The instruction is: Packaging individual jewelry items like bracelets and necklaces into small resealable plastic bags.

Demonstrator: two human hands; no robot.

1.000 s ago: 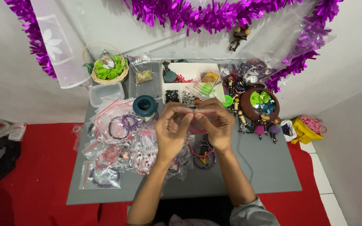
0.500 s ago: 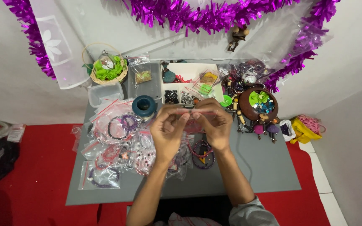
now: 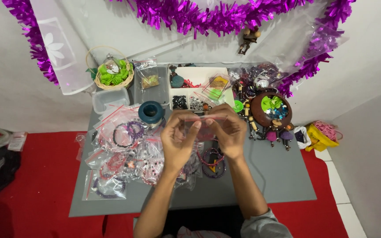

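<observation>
A gray table (image 3: 261, 176) holds bagged bracelets (image 3: 124, 132) — above it, left hand (image 3: 178, 140) and right hand (image 3: 228, 132) pinch a small clear bag (image 3: 204, 125) between them.

Purple tinsel (image 3: 208, 15), grey table (image 3: 274, 176), red floor (image 3: 36, 185), red-edged clear bag (image 3: 204, 128)

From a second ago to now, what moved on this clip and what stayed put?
Very little changed. Both hands keep pinching the red-edged top of the small clear zip bag above the grey table: left hand, right hand. The left fingers shifted slightly along the seal. The bagged bracelets and bead tray stayed in place.
</observation>
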